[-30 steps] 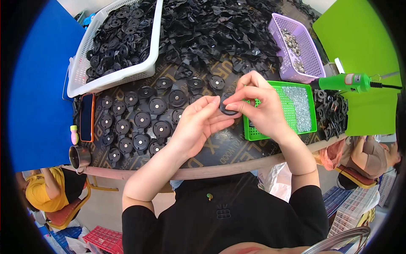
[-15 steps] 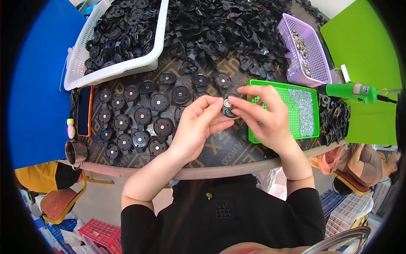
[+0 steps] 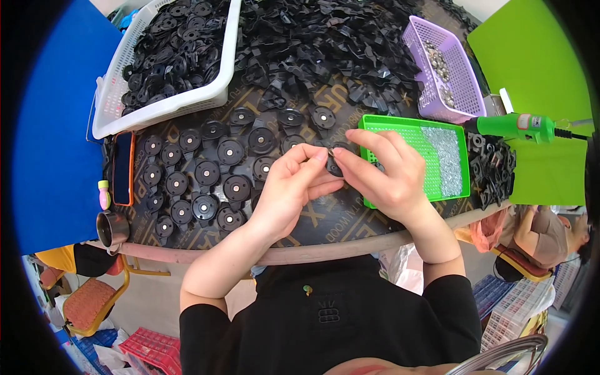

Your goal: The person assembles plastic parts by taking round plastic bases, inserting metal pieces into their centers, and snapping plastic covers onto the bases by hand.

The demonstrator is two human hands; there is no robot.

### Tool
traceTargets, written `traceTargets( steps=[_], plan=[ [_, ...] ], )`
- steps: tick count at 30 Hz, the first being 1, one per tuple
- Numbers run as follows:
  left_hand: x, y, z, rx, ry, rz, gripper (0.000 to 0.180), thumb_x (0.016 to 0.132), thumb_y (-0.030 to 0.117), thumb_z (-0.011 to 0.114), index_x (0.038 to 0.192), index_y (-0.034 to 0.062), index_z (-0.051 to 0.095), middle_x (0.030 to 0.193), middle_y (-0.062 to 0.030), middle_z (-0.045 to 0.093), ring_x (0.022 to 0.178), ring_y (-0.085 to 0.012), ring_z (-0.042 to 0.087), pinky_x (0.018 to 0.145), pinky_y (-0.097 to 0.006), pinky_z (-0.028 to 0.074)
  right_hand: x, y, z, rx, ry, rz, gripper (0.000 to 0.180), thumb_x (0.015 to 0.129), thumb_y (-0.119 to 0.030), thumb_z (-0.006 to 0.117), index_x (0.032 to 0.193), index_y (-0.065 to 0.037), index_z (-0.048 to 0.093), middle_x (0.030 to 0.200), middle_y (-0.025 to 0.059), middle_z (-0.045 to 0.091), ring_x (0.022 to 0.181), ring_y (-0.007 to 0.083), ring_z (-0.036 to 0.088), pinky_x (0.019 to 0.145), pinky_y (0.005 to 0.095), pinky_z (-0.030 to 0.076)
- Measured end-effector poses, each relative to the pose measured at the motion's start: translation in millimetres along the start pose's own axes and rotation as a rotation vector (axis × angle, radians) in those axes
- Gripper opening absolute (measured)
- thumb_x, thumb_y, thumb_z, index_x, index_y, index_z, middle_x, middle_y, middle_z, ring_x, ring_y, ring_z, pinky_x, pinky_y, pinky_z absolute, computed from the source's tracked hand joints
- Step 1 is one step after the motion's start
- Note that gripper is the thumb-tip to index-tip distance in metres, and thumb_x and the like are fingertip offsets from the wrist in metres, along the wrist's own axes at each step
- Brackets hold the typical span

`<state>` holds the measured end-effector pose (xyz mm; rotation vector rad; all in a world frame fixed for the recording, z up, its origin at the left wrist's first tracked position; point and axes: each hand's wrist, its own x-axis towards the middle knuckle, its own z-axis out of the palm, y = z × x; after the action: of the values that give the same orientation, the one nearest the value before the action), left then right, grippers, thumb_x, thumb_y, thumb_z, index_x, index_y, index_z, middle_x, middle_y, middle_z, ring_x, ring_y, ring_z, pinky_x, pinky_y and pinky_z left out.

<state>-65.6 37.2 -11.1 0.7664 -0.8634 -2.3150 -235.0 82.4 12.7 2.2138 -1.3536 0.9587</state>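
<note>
Black short sleeves — bare forearms — small chest emblem.

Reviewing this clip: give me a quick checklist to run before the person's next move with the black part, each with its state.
1. Black part pinched by both the left hand and right hand: ok.
2. Part seated together properly: cannot tell, fingers cover it.
3. Green tray of small metal pieces beside right hand: ok.
4. Rows of finished discs laid flat at left: ok.
5. Green power tool lying apart from both hands: ok.
</note>
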Motion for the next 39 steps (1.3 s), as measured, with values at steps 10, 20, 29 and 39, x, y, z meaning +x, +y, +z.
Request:
traceTargets(
  steps=[10,20,29,39],
  plan=[
    [-4,13,5,0.043,0.035,-0.008,0.02,0.096,0.023,0.044,0.099,0.0035,0.05,0.103,-0.0107,0.063,0.1,-0.0233,0.061,0.085,-0.031,0.049,2,39,-74,-0.213,0.114,0.239,0.022,0.062,0.004,0.073,0.081,-0.006,0.065,0.085,0.0042,0.061,0.067,0.0186,0.059,0.058,0.0281,0.049],
    [-2,9,5,0.029,0.022,-0.01,0.018,0.095,0.02,0.045,0.101,0.0033,0.049,0.103,-0.0153,0.062,0.099,-0.027,0.062,0.08,-0.028,0.053,-39,13,-56,-0.173,-0.625,0.072,0.02,0.06,-0.012,0.065,0.08,-0.009,0.064,0.086,0.0014,0.055,0.071,0.0165,0.055,0.056,0.0285,0.045],
    [-5,11,3,0.015,0.025,-0.026,0.02,0.096,0.022,0.044,0.099,0.0037,0.051,0.102,-0.0109,0.063,0.1,-0.024,0.062,0.083,-0.03,0.05,-16,58,-35,-0.201,-0.386,0.429,0.011,0.076,-0.015,0.065,0.085,-0.009,0.064,0.081,0.0073,0.057,0.075,0.0227,0.057,0.064,0.0335,0.047],
    [-4,11,1,-0.097,-0.033,-0.091,0.02,0.096,0.019,0.042,0.104,0.0017,0.048,0.108,-0.0143,0.06,0.104,-0.027,0.059,0.086,-0.032,0.049,19,101,13,-0.019,-0.724,0.682,0.035,0.065,-0.013,0.072,0.097,-0.006,0.062,0.072,0.0106,0.061,0.071,0.0275,0.062,0.066,0.0363,0.049]
  ],
)
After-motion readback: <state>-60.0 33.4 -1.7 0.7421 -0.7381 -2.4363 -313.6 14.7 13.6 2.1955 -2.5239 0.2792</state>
